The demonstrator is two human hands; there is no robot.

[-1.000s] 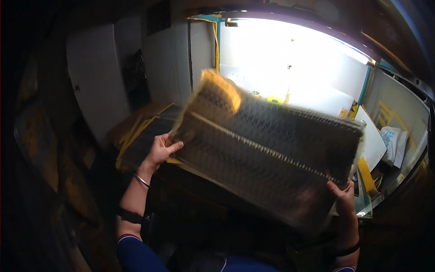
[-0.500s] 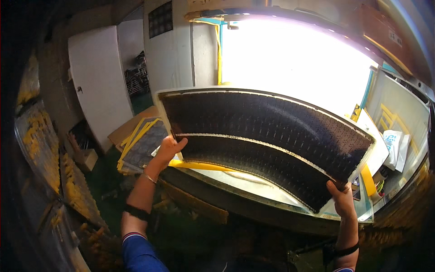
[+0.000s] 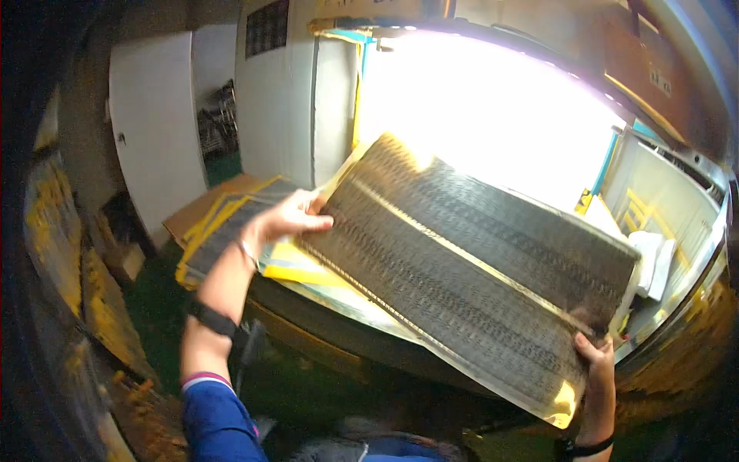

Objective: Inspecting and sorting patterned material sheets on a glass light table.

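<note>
A wide, dark rectangular panel hangs tilted in front of me, held up by both hands. Its face carries rows of small marks, a pale stripe runs along its length, and a light border surrounds it. My left hand grips its left edge, thumb on the near face and the other fingers partly behind. At the lower right edge my right hand holds on the same way, its fingers mostly hidden behind the panel. Light glints off the upper left and lower right corners.
Beneath the panel is a pale work surface with a yellow strip. Yellow-edged flat sheets lie to its left. White bags are at the right. Behind is a very bright lit area; a white door stands far left.
The panel has tipped: its face now catches more light and its lower right corner has dropped toward me. My left hand has risen slightly; my right hand has moved slightly down and right.
</note>
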